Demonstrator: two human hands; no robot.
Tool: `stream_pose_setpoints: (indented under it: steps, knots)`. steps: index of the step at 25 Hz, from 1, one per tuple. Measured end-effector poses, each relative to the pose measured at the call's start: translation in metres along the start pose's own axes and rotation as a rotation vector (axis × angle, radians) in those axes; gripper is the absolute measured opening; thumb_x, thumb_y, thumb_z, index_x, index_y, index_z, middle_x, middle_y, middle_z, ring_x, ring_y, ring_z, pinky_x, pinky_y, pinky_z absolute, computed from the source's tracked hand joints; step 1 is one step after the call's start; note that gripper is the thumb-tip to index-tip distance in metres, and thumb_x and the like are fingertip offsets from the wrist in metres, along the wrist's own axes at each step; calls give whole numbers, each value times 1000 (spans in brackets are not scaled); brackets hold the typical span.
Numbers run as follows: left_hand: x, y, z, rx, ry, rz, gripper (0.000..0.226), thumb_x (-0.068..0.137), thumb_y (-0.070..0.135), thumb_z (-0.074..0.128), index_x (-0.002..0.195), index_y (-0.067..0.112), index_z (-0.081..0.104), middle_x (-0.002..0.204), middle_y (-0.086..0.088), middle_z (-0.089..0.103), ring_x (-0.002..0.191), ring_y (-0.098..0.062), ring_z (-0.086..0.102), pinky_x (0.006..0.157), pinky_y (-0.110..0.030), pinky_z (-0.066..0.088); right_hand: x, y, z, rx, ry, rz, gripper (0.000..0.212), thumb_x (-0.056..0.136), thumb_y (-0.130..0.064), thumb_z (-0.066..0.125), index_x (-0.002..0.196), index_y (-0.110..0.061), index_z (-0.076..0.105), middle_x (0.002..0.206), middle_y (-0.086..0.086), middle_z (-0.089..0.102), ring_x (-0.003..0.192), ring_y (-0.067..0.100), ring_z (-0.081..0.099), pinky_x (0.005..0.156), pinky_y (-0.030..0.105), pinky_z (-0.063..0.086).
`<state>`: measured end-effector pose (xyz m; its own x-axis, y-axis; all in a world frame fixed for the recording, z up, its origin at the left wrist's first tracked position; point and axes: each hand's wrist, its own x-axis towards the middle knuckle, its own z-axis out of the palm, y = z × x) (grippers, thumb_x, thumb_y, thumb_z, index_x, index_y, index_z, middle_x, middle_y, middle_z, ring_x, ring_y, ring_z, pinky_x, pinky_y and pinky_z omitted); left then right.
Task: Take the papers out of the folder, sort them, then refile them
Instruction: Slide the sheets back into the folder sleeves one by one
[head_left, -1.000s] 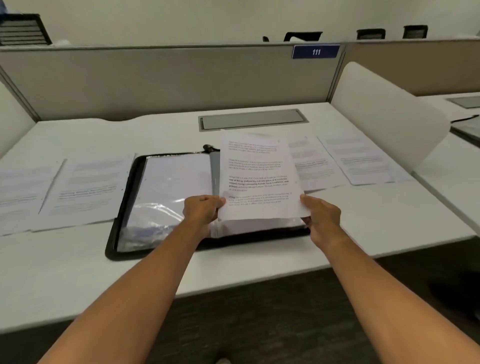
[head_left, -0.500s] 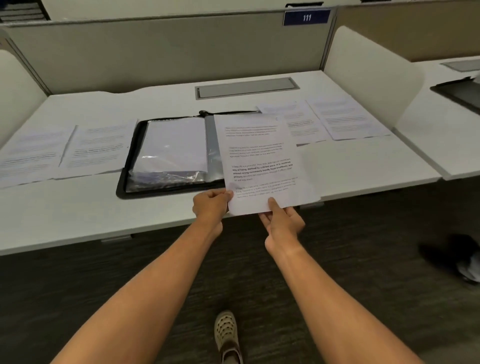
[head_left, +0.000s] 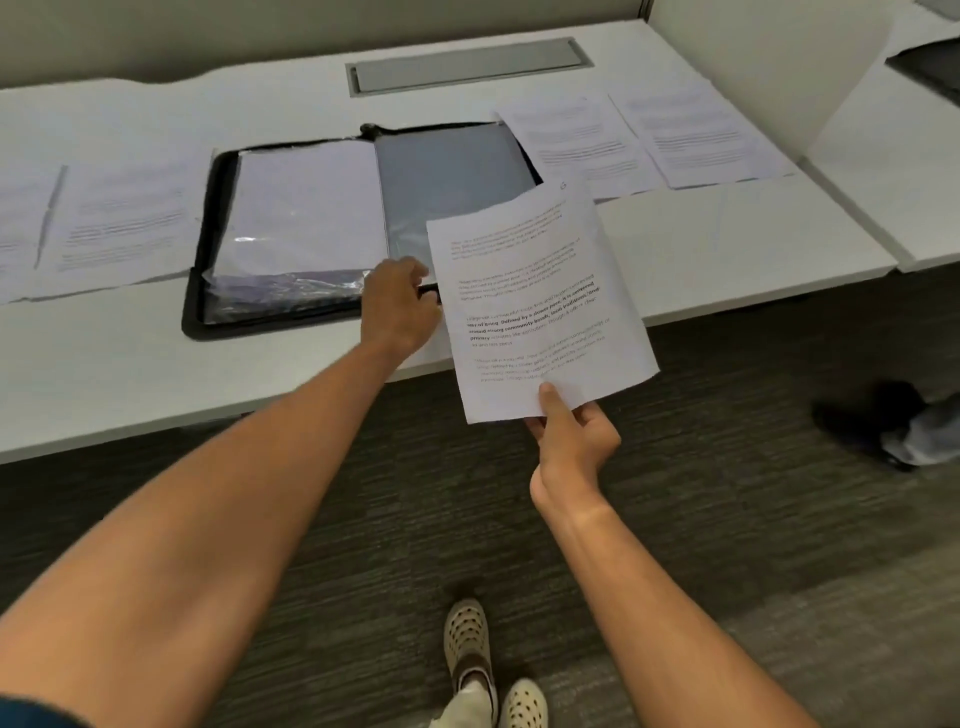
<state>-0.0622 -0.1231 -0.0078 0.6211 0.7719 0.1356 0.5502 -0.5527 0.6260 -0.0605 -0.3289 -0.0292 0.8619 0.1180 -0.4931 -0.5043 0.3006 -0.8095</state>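
Note:
A black zip folder (head_left: 208, 291) lies open on the white desk (head_left: 130, 374). Its left half holds clear sleeves over a white sheet (head_left: 306, 208); its right half shows a bare grey sleeve (head_left: 447, 176). My left hand (head_left: 400, 306) reaches to the folder's front edge near the spine, with its fingers curled onto that edge. A printed sheet (head_left: 535, 301) hangs tilted over the desk's front edge, right of the left hand. My right hand (head_left: 571, 441) pinches its bottom edge, thumb on top.
Two printed sheets (head_left: 119, 223) lie left of the folder and two more (head_left: 634, 135) lie to its right. A grey cable hatch (head_left: 467, 65) sits at the back. A white divider (head_left: 769, 62) bounds the desk on the right. My shoes (head_left: 493, 670) stand on dark carpet.
My left hand let go of the printed sheet and moved up to the folder's front edge. The right hand alone holds the sheet now, tilted and a little further right.

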Motion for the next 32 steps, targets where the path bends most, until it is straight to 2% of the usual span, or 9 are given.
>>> stream_pose_setpoints:
  steps: [2, 4, 8, 14, 16, 21, 26, 29, 32]
  knots:
    - [21, -6, 5, 145, -97, 132, 34, 85, 13, 70, 118, 6, 63, 116, -13, 59, 106, -26, 55, 93, -33, 45, 0, 7, -4, 4, 11, -3, 23, 91, -3, 68, 101, -24, 69, 100, -5, 75, 93, 11, 73, 81, 33, 60]
    - [34, -9, 9, 219, -177, 206, 36, 85, 14, 71, 119, 6, 64, 116, -16, 57, 109, -30, 55, 95, -41, 47, 1, 10, -7, 12, 14, -6, 25, 90, -3, 68, 101, -26, 69, 99, -6, 75, 93, 11, 73, 80, 32, 60]
    - [54, -9, 13, 278, -147, 270, 23, 93, 10, 58, 113, 5, 67, 110, -17, 61, 102, -32, 58, 85, -40, 49, 5, 10, -13, 26, 18, -34, 27, 89, -2, 69, 103, -25, 69, 100, -6, 76, 95, 11, 73, 77, 30, 59]
    - [55, -10, 15, 480, -159, 507, 17, 93, 5, 55, 100, 2, 70, 96, -18, 64, 83, -35, 59, 72, -44, 51, -4, 17, -24, 11, 55, -40, 26, 88, -3, 71, 101, -24, 69, 96, -8, 75, 90, 8, 73, 76, 28, 58]
    - [55, -7, 15, 493, -141, 475, 14, 92, 3, 55, 96, 0, 68, 93, -18, 63, 80, -36, 59, 70, -44, 50, -7, 18, -26, 26, 64, -38, 26, 87, -2, 71, 101, -24, 69, 95, -7, 76, 91, 8, 73, 76, 28, 59]
    - [59, -1, 15, 369, -57, 235, 11, 92, 8, 57, 94, 2, 66, 100, -17, 66, 87, -37, 62, 72, -39, 47, -18, 21, -35, 41, 78, -70, 30, 86, 1, 71, 101, -23, 69, 99, -6, 75, 95, 10, 72, 79, 26, 59]
    - [61, -2, 13, 193, -20, 87, 8, 92, 12, 64, 93, 6, 68, 100, -11, 68, 89, -28, 64, 77, -36, 52, -28, 22, -48, 35, 136, -107, 34, 86, 2, 70, 99, -29, 66, 101, -6, 73, 94, 5, 72, 71, 17, 56]
    - [63, -1, 9, 36, -13, -21, 9, 90, 16, 68, 91, 7, 70, 96, -6, 68, 86, -21, 62, 78, -28, 47, -33, 21, -53, 31, 166, -118, 32, 87, 1, 69, 102, -28, 65, 102, -5, 72, 90, 4, 72, 70, 17, 57]
    - [64, 2, 6, -4, 9, -57, 11, 89, 17, 68, 90, 7, 73, 94, -5, 68, 84, -18, 61, 79, -25, 45, -38, 20, -53, 25, 163, -140, 33, 88, 1, 68, 102, -28, 64, 100, -6, 71, 87, 0, 71, 68, 14, 56]
